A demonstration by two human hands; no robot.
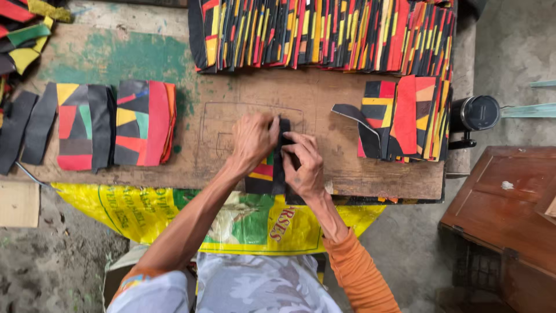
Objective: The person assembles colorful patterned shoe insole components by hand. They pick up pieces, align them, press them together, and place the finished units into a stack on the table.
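Observation:
A patchwork piece [263, 174] of black, red, yellow and green material lies at the front edge of a worn wooden board [324, 104]. My left hand [252, 139] presses down on its top left part. My right hand [304, 165] pinches a black strip [284, 130] along the piece's right side. Both hands touch the same piece, fingers bent over it.
A long row of stacked coloured pieces [324, 35] fills the board's far edge. Smaller stacks sit at right [405, 119] and left [116, 124], with black strips [26, 127] beyond. A black cylinder [475, 113] stands right of the board. A yellow sack [145, 214] hangs below; a wooden cabinet [504, 214] is at right.

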